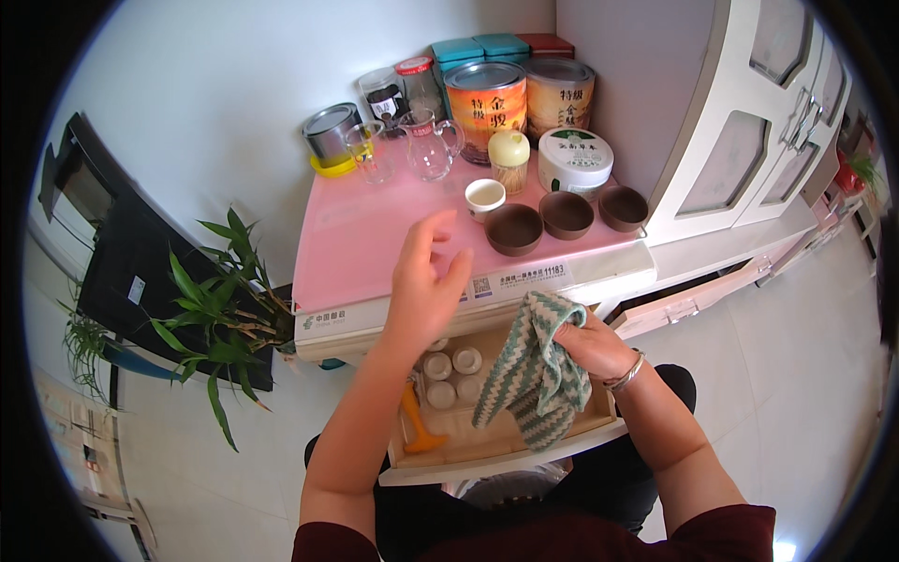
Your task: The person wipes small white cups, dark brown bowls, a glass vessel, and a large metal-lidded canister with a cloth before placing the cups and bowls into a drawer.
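My right hand (593,345) grips a green-and-white zigzag-patterned cloth (539,379), which hangs over an open wooden drawer (484,432). Nothing is in my left hand (430,270); its fingers are apart and curved above the pink cabinet top (351,242), just left of the small cups. Nearest to it are a small white cup (484,199) and a dark brown bowl-shaped cup (514,230). A second brown cup (566,215) and a third brown cup (624,208) stand to the right. Inside the drawer lie several upturned white cups (440,395) and an orange-handled tool (419,421). The cloth hides part of the drawer.
Behind the cups stand a glass pitcher (430,151), a drinking glass (371,158), a toothpick holder (508,163), a white round tub (576,163) and large tins (484,105). A leafy plant (211,316) borders the left side. A white cupboard (730,147) rises at right, above a pulled-out drawer (692,298).
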The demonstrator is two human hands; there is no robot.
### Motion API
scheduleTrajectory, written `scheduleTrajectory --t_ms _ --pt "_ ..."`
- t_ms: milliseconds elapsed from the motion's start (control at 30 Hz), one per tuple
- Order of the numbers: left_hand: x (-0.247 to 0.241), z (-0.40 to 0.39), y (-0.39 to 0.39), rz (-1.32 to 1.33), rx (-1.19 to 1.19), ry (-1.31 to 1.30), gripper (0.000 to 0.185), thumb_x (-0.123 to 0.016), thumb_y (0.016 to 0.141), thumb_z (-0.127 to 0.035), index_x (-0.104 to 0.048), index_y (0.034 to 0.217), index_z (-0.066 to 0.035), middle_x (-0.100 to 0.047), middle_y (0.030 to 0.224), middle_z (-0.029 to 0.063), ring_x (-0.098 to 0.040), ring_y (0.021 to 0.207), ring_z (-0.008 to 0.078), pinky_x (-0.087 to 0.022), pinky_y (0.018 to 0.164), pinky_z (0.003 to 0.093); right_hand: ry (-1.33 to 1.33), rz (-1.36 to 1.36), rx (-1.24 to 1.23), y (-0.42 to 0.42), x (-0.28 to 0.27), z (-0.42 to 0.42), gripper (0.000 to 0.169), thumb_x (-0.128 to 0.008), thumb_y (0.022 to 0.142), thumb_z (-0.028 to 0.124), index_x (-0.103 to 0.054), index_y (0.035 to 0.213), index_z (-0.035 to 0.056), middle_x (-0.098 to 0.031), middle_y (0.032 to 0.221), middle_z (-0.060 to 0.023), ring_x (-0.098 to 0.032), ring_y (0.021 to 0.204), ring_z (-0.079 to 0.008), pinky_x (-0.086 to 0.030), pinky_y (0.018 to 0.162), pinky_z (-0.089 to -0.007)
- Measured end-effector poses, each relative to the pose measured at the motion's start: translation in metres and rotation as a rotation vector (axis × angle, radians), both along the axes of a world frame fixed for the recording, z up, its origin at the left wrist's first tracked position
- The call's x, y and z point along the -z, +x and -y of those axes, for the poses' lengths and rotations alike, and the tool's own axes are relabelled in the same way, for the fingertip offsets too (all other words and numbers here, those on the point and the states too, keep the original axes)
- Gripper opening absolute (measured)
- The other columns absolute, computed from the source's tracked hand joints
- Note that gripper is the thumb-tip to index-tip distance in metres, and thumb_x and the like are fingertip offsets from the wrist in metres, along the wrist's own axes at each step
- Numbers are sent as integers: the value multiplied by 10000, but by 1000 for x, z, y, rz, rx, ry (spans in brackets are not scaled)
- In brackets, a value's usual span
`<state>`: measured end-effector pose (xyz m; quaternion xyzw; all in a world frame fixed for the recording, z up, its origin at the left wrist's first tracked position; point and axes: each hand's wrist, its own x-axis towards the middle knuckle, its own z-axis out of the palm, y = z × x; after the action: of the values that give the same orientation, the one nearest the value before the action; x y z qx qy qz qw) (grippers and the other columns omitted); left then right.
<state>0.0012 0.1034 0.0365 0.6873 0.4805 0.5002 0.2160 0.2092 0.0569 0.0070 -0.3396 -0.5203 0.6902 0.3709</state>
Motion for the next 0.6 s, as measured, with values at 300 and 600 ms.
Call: scheduleTrajectory --t_ms 300,600 --pt "-10 -76 11 -13 299 -384 585 -550 731 74 -369 1261 -98 -500 1120 48 -506 965 142 -428 802 269 -38 22 43 10 4 -3 513 -529 870 283 -352 1228 -38 -527 1047 -53 -478 937 -91 -412 820 -248" --pt "-13 -73 13 -89 226 -348 444 -596 741 9 -423 1143 -65 -546 983 67 -524 886 139 -437 767 276 15 153 -2 12 1 -3 571 -519 870 324 -315 1269 -30 -487 1144 -87 -438 1039 -130 -361 900 -271"
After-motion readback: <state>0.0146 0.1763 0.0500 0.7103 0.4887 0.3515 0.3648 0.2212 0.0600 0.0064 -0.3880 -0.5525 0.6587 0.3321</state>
